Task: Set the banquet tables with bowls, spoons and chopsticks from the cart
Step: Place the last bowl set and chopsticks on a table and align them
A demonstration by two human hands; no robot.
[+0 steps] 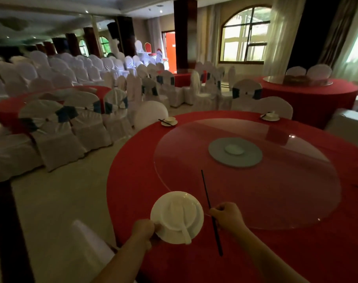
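Pinching the near-left rim of a white plate (177,231), the left hand (143,229) holds it over the near edge of the round red table (133,174). On the plate sits a white bowl (180,213) with a white spoon (184,223) lying in it, handle pointing toward the person. Just right of the plate, the right hand (227,216) is closed around black chopsticks (210,211), whose tips reach up toward the glass turntable (255,180). Across the table, 2 place settings lie at the far edge: 1 at far left (169,121) and 1 at far right (270,117), each by white-covered chairs (272,107).
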